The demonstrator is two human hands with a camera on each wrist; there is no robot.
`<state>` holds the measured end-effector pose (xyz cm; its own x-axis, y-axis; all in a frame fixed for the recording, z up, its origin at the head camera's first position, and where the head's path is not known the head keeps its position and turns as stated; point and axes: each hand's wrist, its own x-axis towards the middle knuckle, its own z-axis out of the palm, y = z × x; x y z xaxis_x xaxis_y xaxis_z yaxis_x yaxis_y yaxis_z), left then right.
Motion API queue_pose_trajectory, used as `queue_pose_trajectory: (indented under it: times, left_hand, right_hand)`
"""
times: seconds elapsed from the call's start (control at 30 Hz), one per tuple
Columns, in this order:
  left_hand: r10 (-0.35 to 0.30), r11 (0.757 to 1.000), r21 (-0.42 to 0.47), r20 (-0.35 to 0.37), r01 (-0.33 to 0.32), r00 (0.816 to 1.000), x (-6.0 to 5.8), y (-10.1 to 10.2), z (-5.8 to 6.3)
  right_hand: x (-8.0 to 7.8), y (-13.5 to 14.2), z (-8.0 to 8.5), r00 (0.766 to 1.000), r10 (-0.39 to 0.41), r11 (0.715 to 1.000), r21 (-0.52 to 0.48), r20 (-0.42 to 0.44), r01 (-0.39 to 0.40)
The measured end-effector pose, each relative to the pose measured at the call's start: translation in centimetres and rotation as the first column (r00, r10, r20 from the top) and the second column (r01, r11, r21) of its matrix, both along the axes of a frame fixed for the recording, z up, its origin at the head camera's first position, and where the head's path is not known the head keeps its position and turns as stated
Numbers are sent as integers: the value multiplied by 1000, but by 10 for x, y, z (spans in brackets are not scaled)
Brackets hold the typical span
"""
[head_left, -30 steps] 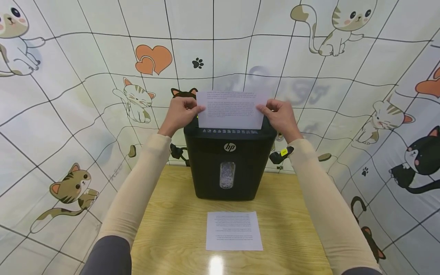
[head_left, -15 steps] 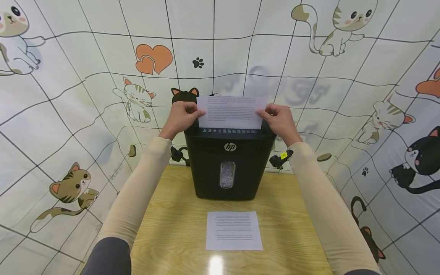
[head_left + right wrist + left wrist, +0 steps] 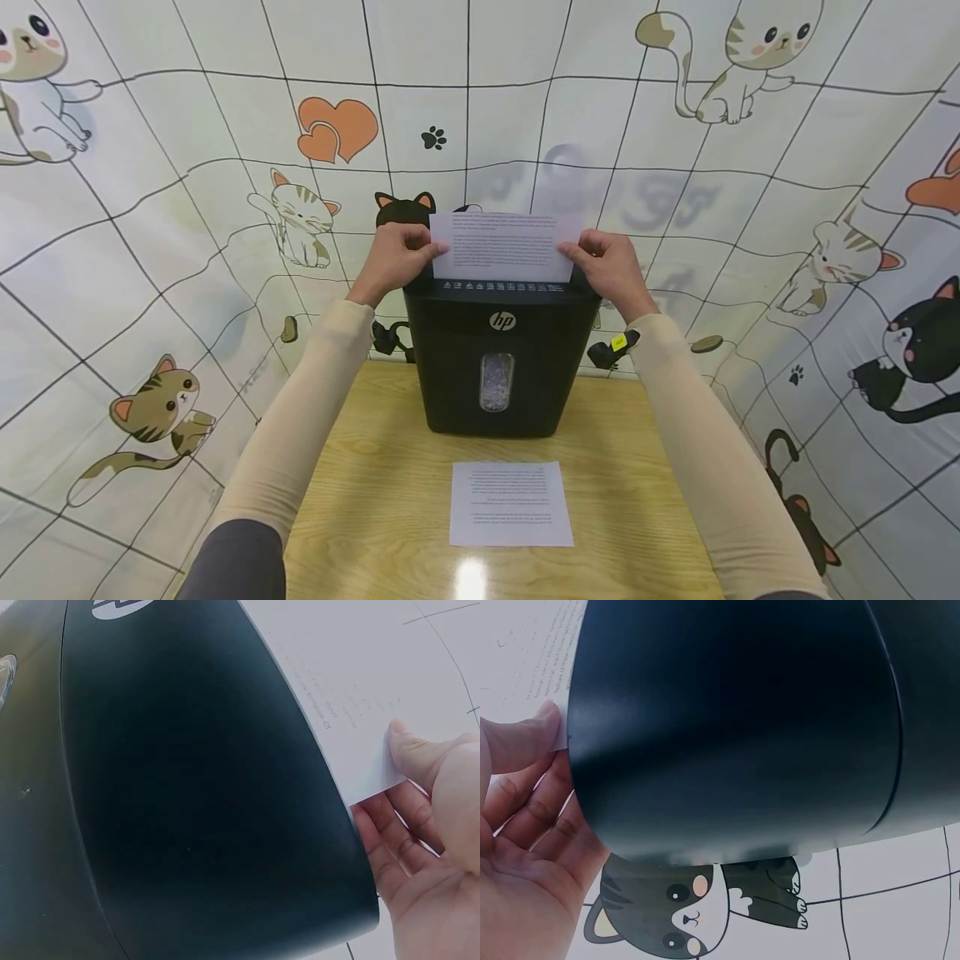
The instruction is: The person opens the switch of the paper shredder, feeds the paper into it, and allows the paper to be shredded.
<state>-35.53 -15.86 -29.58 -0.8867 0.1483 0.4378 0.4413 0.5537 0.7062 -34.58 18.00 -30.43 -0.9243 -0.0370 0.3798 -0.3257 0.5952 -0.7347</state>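
Observation:
A printed sheet of paper [image 3: 502, 246] stands upright at the top of a black HP paper shredder [image 3: 457, 358], its lower edge hidden behind the shredder's front rim. My left hand [image 3: 396, 257] pinches the sheet's left edge between thumb and fingers. At the opposite edge my right hand [image 3: 611, 262] pinches it the same way. In the left wrist view the thumb of the left hand [image 3: 536, 802] lies on the paper [image 3: 525, 652] close to the shredder's side [image 3: 735, 735]. The right wrist view has the right hand [image 3: 427, 825] gripping the paper's corner [image 3: 367, 765].
A second printed sheet [image 3: 510, 504] lies flat on the wooden table [image 3: 375, 500] before the shredder. Shreds show through the shredder's window [image 3: 496, 383]. Black wrist straps [image 3: 613, 346] hang near both wrists. A cat-patterned curtain [image 3: 502, 108] surrounds the table on three sides.
The upright sheet has sunk lower at the shredder top, and both hands have come down slightly with it. The sheet on the table has stayed put.

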Motion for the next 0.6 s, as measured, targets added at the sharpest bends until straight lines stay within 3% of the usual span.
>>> queue_pose_trajectory:
  times: [0.33, 0.6]
  left_hand:
    - [7, 1000, -27, 5, -7, 1000, -1, 1, -2]
    - [-5, 997, -79, -3, 5, 1000, -2, -1, -9]
  right_hand:
    - [2, 1, 1, 1000, 4, 1000, 9, -18, -4]
    - [2, 2, -4, 997, 23, 1000, 13, 72, -24]
